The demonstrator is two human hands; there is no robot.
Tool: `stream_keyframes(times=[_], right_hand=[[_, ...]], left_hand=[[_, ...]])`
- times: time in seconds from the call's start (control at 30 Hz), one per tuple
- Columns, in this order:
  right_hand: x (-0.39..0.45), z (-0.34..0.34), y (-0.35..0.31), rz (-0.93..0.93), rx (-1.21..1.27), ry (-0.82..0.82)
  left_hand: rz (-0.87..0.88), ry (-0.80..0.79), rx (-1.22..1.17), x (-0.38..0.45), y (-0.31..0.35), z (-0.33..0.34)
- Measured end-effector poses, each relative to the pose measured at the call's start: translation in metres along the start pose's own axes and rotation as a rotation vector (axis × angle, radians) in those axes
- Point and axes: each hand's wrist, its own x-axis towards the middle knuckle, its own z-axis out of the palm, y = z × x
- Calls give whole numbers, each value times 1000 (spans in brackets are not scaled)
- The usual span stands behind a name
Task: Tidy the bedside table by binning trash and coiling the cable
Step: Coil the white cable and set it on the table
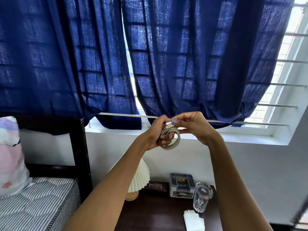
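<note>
At far left a patterned pillow (10,155) leans on the striped mattress (38,202), beside the dark bed frame (80,157). Raised before the blue curtains (150,64), the left hand (158,132) has its fingers curled through the coiled grey cable (171,139), probably to keep the loops from springing apart. The right hand (195,125) pinches the white plug end (170,125) at the coil's top, likely to tuck it in so the bundle stays together. Below on the dark bedside table (150,212) stand a pleated lamp (139,177), a spectacle case (156,186), a grey plastic box (182,185) and a clear tumbler (202,196). White crumpled paper (194,220) lies at the near edge, seemingly trash not yet binned; the forearms partly cover the tabletop, and no bin is in view.
</note>
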Motion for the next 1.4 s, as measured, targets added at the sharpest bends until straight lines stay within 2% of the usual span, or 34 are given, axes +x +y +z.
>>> stream_keyframes(times=[0.1,0.27,0.33,0.67,0.87,1.07,1.27,1.4], right_hand=[[3,2,2,-19,-30,15],[5,2,5,-22,-62,43],[4,1,6,-6,-55,42],[6,1,12,6,51,98],[4,1,18,1,92,92],[5,5,19,-106,-17,175],[-1,5,15,-1,96,41],[-3,2,12,12,78,9]], left_hand=[[29,125,-6,3,-2,3],[85,417,186,6,-5,10],[141,490,161,6,-3,8],[247,415,-17,-1,-13,0],[326,493,-2,0,-17,0],[330,506,-63,1,-14,1],[353,559,-167,4,-14,0],[362,588,-134,6,-13,-1]])
